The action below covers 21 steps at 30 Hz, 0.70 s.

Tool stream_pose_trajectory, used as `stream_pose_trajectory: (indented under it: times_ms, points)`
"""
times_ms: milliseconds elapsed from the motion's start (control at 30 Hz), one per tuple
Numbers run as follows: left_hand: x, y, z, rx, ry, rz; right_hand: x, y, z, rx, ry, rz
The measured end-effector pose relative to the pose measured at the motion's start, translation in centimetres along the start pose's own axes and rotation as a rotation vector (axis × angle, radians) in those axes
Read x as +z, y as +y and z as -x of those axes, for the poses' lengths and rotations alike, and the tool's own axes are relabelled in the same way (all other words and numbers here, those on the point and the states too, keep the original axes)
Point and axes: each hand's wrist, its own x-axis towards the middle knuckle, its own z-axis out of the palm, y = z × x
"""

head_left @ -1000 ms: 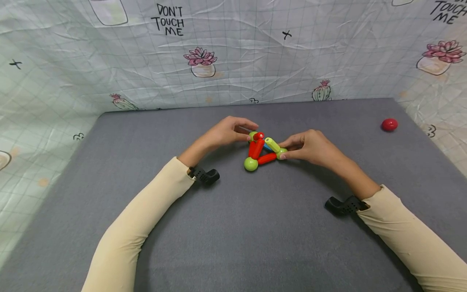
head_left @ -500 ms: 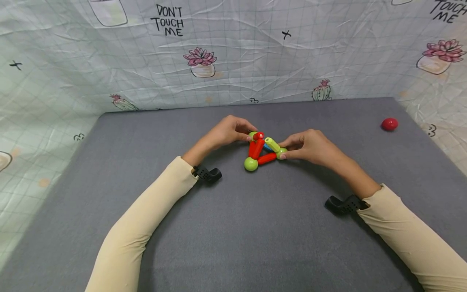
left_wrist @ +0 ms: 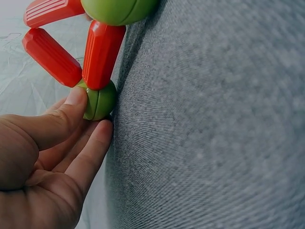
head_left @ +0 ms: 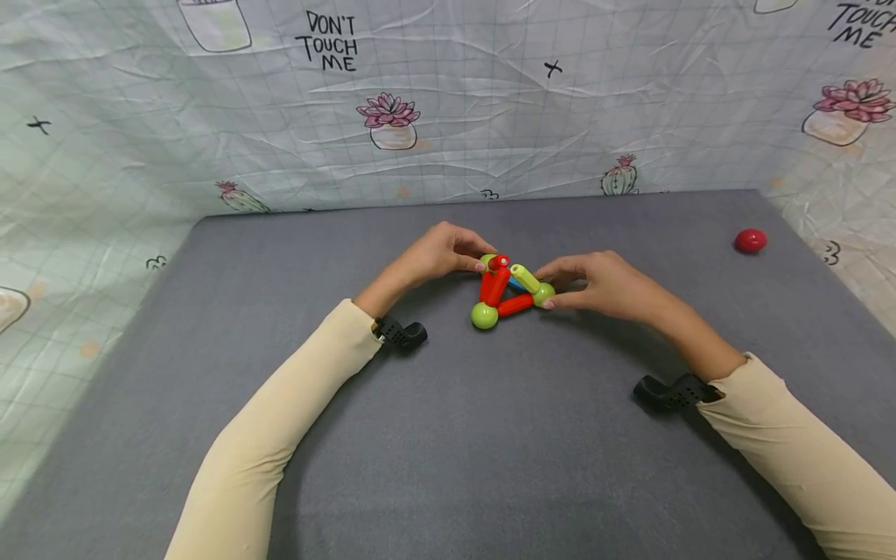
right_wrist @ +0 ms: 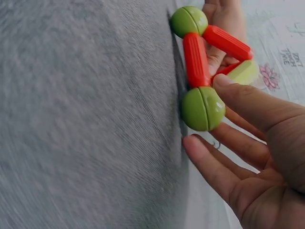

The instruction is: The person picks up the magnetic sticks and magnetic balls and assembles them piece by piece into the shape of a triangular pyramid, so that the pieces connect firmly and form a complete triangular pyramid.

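Observation:
A magnetic ball-and-rod frame stands on the grey table [head_left: 448, 435], its green balls joined by red rods and a mostly hidden blue rod [head_left: 516, 284]. My left hand [head_left: 441, 253] pinches the back-left green ball [left_wrist: 101, 102] between thumb and fingers. Around the right green ball [right_wrist: 202, 109], my right hand [head_left: 602, 284] has its fingers spread, with the thumb tip close to the ball. A yellow-green rod [head_left: 525, 278] slants up from that ball toward leaning red rods [head_left: 498, 286]. The front green ball [head_left: 484, 316] is free of both hands.
A red ball [head_left: 750, 241] lies at the table's far right. Behind the table hangs a printed white curtain [head_left: 476, 117]. Black wrist cameras [head_left: 402, 334] sit on both forearms, close above the tabletop.
My left hand has moved in and taken hold of the back-left ball. The right hand's fingers have loosened from the right ball. The frame stays nearly in place.

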Motion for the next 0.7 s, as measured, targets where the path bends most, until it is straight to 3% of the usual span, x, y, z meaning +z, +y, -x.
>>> stream_pose_trajectory:
  times_ms: [267,467,700]
  points:
    - [0.0,0.0,-0.1,0.004,-0.018,0.066,-2.1,0.9,1.1,0.037,0.076,0.015]
    - [-0.1,0.0,-0.2,-0.032,-0.048,0.181,-4.4,2.7,2.9,0.081,0.22,0.112]
    - [-0.2,0.1,0.1,-0.035,-0.053,0.191,-6.8,5.7,5.5,0.156,0.351,0.179]
